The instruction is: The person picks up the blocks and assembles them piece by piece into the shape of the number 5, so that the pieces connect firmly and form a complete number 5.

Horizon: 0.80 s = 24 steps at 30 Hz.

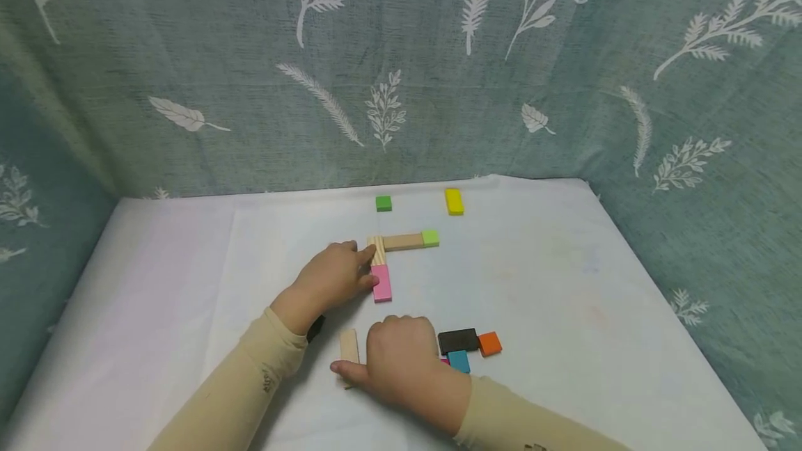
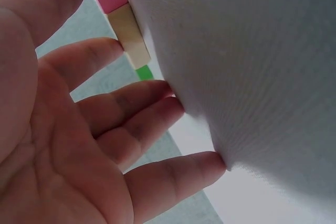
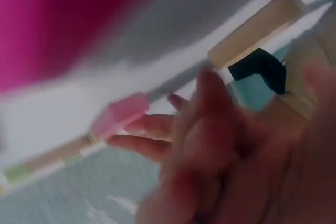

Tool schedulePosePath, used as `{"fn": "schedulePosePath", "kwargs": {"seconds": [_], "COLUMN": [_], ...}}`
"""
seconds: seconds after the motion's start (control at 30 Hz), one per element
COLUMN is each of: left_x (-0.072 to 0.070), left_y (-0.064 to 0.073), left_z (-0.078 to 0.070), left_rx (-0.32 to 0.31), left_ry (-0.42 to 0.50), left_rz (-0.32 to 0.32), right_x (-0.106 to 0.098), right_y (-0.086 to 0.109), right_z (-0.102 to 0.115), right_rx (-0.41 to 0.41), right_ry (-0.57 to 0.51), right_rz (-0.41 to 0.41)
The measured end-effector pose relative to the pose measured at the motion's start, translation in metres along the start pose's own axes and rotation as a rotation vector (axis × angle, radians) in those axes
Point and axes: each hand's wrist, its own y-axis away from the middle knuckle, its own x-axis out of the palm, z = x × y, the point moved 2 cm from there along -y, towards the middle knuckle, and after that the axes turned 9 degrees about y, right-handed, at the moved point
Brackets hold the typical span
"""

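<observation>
Fingers spread, my left hand (image 1: pixel 332 275) rests at the left side of a block row. Its thumb is at the pink block (image 1: pixel 381 284) and its index finger touches the striped plain wooden block (image 1: pixel 379 250). A longer wooden block (image 1: pixel 404 242) runs right from there to a light green block (image 1: pixel 430 238). My right hand (image 1: pixel 401 360) is low over the near table, fingers loosely curled, nothing seen in its grasp. Its thumb overlaps a plain wooden block (image 1: pixel 349 345), which lies beyond the fingertips in the right wrist view.
Right of my right hand lie a black block (image 1: pixel 458 341), an orange block (image 1: pixel 490 344), a blue block (image 1: pixel 459 361) and a partly hidden magenta block (image 1: pixel 445 361). Farther back are a green block (image 1: pixel 383 203) and a yellow block (image 1: pixel 454 201). Patterned cloth (image 1: pixel 426 117) encloses the white table.
</observation>
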Motion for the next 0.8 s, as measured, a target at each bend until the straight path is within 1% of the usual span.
{"fn": "schedulePosePath", "kwargs": {"seconds": [0.07,0.13,0.2,0.27,0.33,0.43,0.5,0.57,0.67,0.73,0.77,0.8], "left_x": [-0.002,-0.002,-0.002,-0.002,-0.001,0.0,0.001,0.001,0.0,0.0,0.0,0.0], "left_y": [0.002,0.003,0.004,0.004,0.003,0.001,0.0,0.0,0.0,-0.001,-0.001,-0.002], "left_z": [0.002,0.003,0.004,0.005,0.005,0.004,0.004,0.004,0.003,0.001,0.0,-0.001], "left_rx": [-0.003,-0.001,0.004,0.005,0.006,0.018,0.028,0.033,0.027,0.02,0.017,0.02], "left_ry": [0.014,0.017,0.014,0.007,-0.001,-0.013,-0.013,-0.016,-0.019,-0.023,-0.022,-0.022], "left_rz": [-0.003,-0.003,-0.005,-0.005,-0.004,-0.004,-0.002,0.0,0.006,0.01,0.011,0.011], "right_x": [0.001,0.003,0.005,0.006,0.005,0.002,0.0,0.0,0.006,0.013,0.015,0.018], "right_y": [-0.008,-0.013,-0.014,-0.011,-0.006,0.002,0.004,0.001,-0.009,-0.015,-0.016,-0.016], "right_z": [0.013,0.021,0.023,0.018,0.005,-0.03,-0.057,-0.081,-0.108,-0.117,-0.119,-0.119], "right_rx": [-0.013,-0.041,-0.073,-0.135,-0.216,-0.353,-0.382,-0.369,-0.3,-0.249,-0.206,-0.139], "right_ry": [0.027,0.053,0.056,0.047,0.029,0.006,0.004,0.004,0.013,0.025,0.028,0.029], "right_rz": [0.031,0.057,0.048,0.044,0.03,0.002,-0.027,-0.061,-0.082,-0.061,-0.042,-0.012]}}
